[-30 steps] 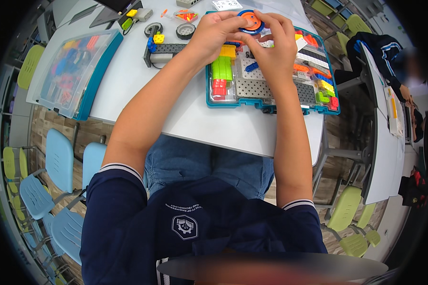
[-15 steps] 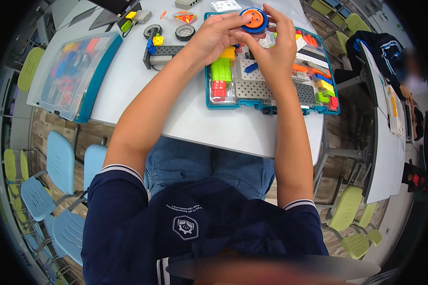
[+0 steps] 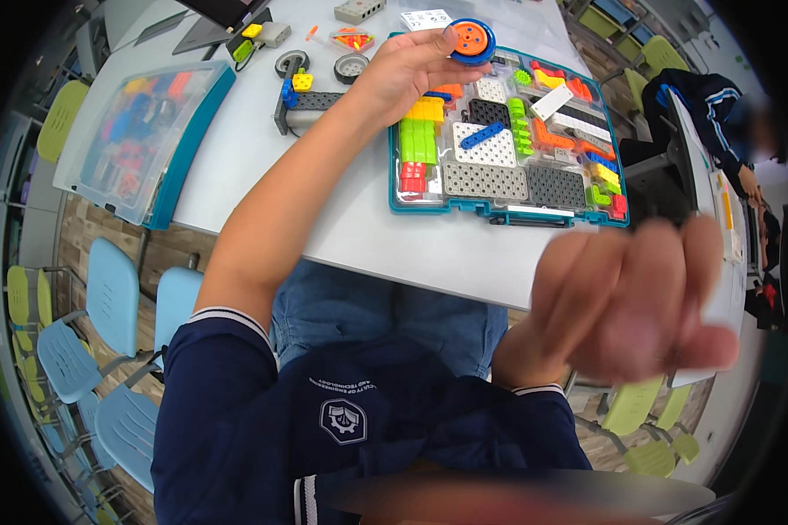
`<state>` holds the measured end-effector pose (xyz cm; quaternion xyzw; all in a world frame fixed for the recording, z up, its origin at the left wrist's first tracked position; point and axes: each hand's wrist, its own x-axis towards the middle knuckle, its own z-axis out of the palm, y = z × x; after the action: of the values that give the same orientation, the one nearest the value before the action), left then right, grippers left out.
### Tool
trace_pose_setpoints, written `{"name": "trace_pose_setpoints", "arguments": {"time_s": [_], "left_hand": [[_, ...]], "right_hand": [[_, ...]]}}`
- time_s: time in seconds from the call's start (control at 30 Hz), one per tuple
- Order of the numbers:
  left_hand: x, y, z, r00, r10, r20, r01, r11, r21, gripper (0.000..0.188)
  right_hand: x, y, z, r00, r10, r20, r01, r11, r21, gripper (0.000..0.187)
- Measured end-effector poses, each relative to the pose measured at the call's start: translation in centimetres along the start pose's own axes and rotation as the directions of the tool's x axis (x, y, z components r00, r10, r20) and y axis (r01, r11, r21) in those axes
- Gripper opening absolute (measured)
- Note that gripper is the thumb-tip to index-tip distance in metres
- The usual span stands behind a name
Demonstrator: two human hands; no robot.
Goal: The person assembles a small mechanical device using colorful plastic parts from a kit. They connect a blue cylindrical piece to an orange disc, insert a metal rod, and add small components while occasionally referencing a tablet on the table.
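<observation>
Above the table, my left hand (image 3: pixel 404 70) grips an orange and blue toy wheel (image 3: pixel 470 41) by its left edge between thumb and fingers. Close to the camera and blurred, my right hand (image 3: pixel 630 297) is raised with its fingers curled in a loose fist; no object shows in it. Under and right of the wheel lies an open teal case (image 3: pixel 451 206) of colourful building parts. Among the parts are a white perforated plate (image 3: pixel 499 150) with a blue beam (image 3: pixel 481 135) lying across it, and green blocks (image 3: pixel 418 140). A white rectangular piece (image 3: pixel 552 102) rests on the case's right half.
Left on the table (image 3: pixel 324 223) sits a closed clear-lidded case (image 3: pixel 131 131). Between the cases are a grey motorised assembly (image 3: pixel 311 101), a loose tyre (image 3: pixel 350 67) and a small box of orange pieces (image 3: pixel 352 39). Blue chairs (image 3: pixel 112 297) stand left; a person (image 3: pixel 705 114) works right.
My right hand has let go of the wheel and come back toward the camera, its fingers curled. My left hand still holds the wheel in nearly the same place.
</observation>
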<state>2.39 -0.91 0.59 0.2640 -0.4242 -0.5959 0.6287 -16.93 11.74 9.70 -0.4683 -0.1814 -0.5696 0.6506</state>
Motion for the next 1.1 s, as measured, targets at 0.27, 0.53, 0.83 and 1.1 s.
{"name": "trace_pose_setpoints", "arguments": {"time_s": [0.27, 0.53, 0.83, 1.1], "left_hand": [[0.2, -0.5, -0.4, 1.0, 0.018, 0.021, -0.018, 1.0, -0.001, 0.046], [0.1, -0.4, -0.3, 1.0, -0.007, 0.028, 0.006, 0.999, 0.04, 0.045], [0.6, -0.9, -1.4, 1.0, 0.0, 0.029, -0.002, 0.998, 0.063, 0.05], [0.5, -1.0, -1.6, 1.0, 0.002, 0.012, -0.003, 0.998, 0.066, 0.048]], "right_hand": [[-0.3, -0.3, 3.3, 0.989, 0.016, 0.144, -0.077, 0.901, 0.427, 0.034], [-0.7, -0.8, 3.2, 0.99, 0.023, 0.138, -0.084, 0.888, 0.452, 0.033], [-0.7, -1.2, 2.8, 0.993, 0.021, 0.12, -0.073, 0.89, 0.449, 0.032], [-0.4, -1.4, 2.8, 0.992, 0.016, 0.121, -0.07, 0.889, 0.452, 0.031]]}}
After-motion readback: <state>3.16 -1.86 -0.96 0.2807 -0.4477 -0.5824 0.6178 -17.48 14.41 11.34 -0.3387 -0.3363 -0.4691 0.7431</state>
